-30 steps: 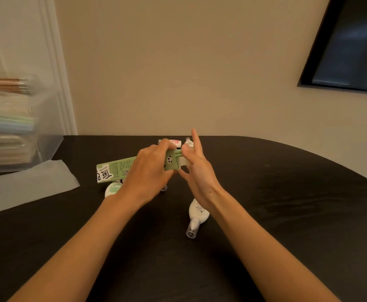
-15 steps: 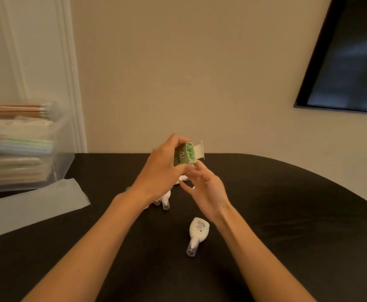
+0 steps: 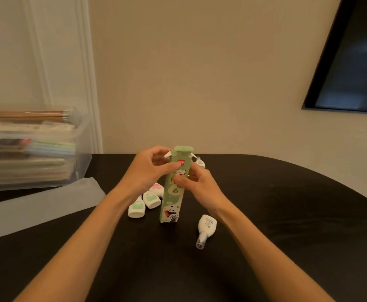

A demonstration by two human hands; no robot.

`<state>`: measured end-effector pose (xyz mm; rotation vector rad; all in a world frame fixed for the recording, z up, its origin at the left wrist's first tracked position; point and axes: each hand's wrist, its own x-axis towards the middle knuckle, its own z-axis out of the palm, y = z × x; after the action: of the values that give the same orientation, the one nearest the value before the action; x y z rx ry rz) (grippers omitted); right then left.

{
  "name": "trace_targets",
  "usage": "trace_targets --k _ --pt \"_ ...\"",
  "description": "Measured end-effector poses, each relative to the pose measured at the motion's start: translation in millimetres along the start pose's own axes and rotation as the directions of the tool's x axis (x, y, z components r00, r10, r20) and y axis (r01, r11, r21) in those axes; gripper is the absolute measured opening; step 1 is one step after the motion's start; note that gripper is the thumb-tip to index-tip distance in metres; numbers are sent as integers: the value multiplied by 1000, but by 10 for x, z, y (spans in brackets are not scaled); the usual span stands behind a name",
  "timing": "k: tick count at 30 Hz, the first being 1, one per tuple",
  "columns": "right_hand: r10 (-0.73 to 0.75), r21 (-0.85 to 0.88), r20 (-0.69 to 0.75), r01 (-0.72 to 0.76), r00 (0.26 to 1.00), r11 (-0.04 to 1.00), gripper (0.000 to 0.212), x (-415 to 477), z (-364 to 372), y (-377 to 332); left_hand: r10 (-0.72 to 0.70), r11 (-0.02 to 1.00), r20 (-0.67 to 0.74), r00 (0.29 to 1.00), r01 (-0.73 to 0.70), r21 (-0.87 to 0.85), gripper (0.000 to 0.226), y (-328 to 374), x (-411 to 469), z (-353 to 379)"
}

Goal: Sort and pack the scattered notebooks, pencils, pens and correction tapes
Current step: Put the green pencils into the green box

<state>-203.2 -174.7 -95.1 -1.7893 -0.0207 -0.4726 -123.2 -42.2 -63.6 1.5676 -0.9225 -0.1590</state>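
A tall green cardboard box [image 3: 173, 197] with panda pictures stands upright on the black table [image 3: 287, 225], its top flaps open. My left hand [image 3: 147, 171] grips its upper left side. My right hand [image 3: 197, 184] pinches its right side a little lower. Several white correction tapes lie loose on the table: two green-marked ones [image 3: 137, 209] [image 3: 152, 199] and a pink-marked one [image 3: 157, 188] left of the box, one [image 3: 205, 227] at the front right, one [image 3: 200, 163] behind my right hand.
A clear plastic bin [image 3: 36, 168] at the far left holds stacked notebooks and pencils [image 3: 32, 115] on top. A flat translucent lid [image 3: 36, 205] lies on the table in front of it. A dark screen [image 3: 350, 62] hangs on the wall at right.
The green box went from lying sideways in my hands to standing upright on the table with its flaps open. My right hand has closed onto its side. The camera has tilted.
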Motion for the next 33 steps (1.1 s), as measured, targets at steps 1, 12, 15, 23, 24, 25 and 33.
trace_targets --k 1,12,15,23,24,25,33 --pt "-20 -1 -25 20 999 1000 30 9 14 -16 17 999 -52 999 -16 33 15 9 3 -1" --pt "18 -216 56 -5 998 976 25 29 49 -49 46 999 -98 994 -44 30 22 -26 -16 -39" --pt "-40 -146 11 41 999 988 21 81 63 -101 108 993 -100 989 -102 65 30 79 66 -58" --pt "67 -161 5 -65 998 985 31 87 25 -15 248 879 -51 967 -202 432 24 52 58 18" --pt "58 -161 -4 -58 998 985 39 84 48 -11 265 863 -59 963 -209 460 29 57 64 25" --pt "61 -162 9 -59 998 985 48 80 77 -10 273 852 -63 960 -210 480 31 69 69 38" --pt "-18 -171 -47 9 999 985 44 100 196 -87 301 882 -112 947 -232 410 65 200 65 76"
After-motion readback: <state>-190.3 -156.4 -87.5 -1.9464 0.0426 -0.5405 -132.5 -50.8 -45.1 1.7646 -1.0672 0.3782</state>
